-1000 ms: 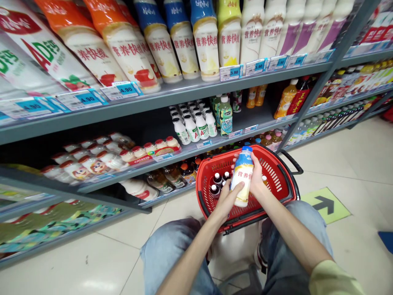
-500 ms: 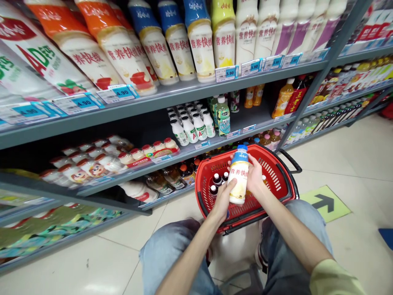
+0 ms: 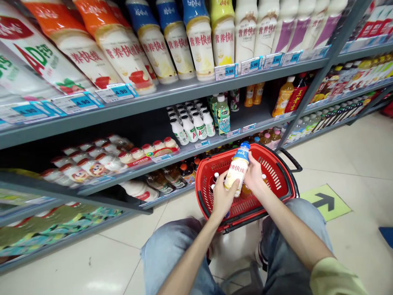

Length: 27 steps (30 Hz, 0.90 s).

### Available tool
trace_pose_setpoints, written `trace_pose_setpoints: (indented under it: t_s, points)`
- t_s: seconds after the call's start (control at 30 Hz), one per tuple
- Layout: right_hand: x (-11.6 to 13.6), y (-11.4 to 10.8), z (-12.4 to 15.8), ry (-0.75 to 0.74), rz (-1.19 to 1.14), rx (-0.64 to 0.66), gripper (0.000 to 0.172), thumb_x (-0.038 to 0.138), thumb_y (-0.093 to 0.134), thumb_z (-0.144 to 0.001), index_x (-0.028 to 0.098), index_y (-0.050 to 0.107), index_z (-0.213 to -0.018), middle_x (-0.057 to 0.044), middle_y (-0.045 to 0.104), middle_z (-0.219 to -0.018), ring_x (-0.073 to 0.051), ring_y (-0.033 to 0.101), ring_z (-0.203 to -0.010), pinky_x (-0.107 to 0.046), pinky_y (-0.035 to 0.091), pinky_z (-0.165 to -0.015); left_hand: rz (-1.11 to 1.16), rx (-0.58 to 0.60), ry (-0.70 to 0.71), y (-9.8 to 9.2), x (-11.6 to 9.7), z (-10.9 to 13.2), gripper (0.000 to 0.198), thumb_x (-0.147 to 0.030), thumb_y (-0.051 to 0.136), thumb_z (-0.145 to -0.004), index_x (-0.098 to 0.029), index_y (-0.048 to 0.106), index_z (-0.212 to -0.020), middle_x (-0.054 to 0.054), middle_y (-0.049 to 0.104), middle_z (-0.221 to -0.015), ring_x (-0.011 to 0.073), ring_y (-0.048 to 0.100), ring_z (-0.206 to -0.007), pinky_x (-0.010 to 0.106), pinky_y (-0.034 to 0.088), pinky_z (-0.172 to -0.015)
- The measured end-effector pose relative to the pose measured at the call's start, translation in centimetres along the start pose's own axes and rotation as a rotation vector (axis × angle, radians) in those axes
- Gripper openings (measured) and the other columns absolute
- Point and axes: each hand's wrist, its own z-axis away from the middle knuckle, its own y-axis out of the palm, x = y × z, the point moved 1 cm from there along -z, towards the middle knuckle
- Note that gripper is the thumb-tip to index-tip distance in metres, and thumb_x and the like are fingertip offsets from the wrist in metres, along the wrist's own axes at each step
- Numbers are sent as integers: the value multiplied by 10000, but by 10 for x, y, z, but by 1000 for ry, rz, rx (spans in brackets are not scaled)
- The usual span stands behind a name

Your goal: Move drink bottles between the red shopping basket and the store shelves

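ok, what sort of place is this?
Most likely a supermarket drinks aisle: grey shelves lined with colourful plastic bottles, blue-and-white rectangular price tags along the edges, and a red plastic shopping basket.

One head-worn view, facing forward and down past the wearer's denim knees (image 3: 172, 250), close by at six and four o'clock. The held bottle (image 3: 238, 167) is near, toward four o'clock from centre; shelves (image 3: 184, 94) slant from nine o'clock up to two; floor (image 3: 353, 157) at three.

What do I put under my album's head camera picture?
Left hand and right hand hold a blue-capped bottle over a red basket, beside drink shelves.
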Motion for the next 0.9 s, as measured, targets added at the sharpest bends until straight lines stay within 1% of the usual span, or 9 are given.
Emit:
trace_pose_setpoints:
  t_s: [0.17,0.33,0.4,0.47,0.57,0.63,0.7,0.8,0.9]
  points:
    - [0,-4,0,10,35,40,299,471,706,-856,198,667,-971,-42,733,-811,-246,722,-832,-390,613,-788,103,-53,-78,3,8,-2,523,-506,748,-812,-165,583,-1173,134,695,-1183,228,686,-988,352,551,-851]
    - [1,-2,3,-10,81,65,301,461,736,-824,200,654,-951,-19,717,-791,-227,711,-823,-366,603,-789,307,56,-190,3,11,-7,552,-565,771,-762,-176,527,-1069,112,696,-1075,211,689,-852,330,561,-716]
    - [3,0,4,-1,132,83,313,470,745,-812,201,654,-943,-6,706,-780,-212,703,-801,-347,597,-777,302,77,-183,2,11,-6,537,-558,772,-762,-187,518,-1055,91,694,-1032,205,683,-817,322,552,-689]
    - [7,2,4,-12,229,73,333,481,766,-787,202,661,-936,10,701,-773,-190,687,-758,-315,584,-743,212,53,-125,1,10,-4,478,-511,771,-775,-195,534,-1043,77,686,-1031,203,674,-858,321,542,-736]
    - [18,-2,5,-64,481,18,377,487,828,-719,183,681,-887,11,701,-752,-157,643,-663,-259,539,-634,90,10,-55,-3,4,0,384,-372,761,-789,-202,550,-1061,66,666,-1096,201,649,-969,327,513,-856]
    - [29,-6,7,-118,633,-19,427,481,868,-666,155,709,-891,-10,717,-779,-152,639,-653,-243,520,-593,57,23,-36,-6,-5,3,376,-273,737,-785,-207,551,-1104,57,648,-1135,198,631,-1016,329,489,-904]
    - [41,-10,9,-104,686,-4,466,454,889,-626,159,715,-943,-18,731,-822,-158,651,-666,-240,524,-577,8,62,-16,-11,-17,8,381,-207,712,-775,-213,562,-1125,45,631,-1152,199,614,-1051,327,465,-932]
    - [58,-15,15,-121,776,-85,460,509,880,-606,176,679,-853,17,668,-679,-135,586,-538,-226,468,-464,-126,140,29,-17,-34,17,353,-222,684,-798,-223,588,-1138,42,604,-1195,218,612,-1044,344,449,-923]
    - [74,-13,25,-229,885,-101,503,524,888,-570,177,667,-860,15,661,-697,-155,603,-577,-256,516,-525,-153,199,59,-21,-43,24,393,-280,695,-807,-243,584,-1183,36,592,-1236,233,623,-1034,356,448,-910]
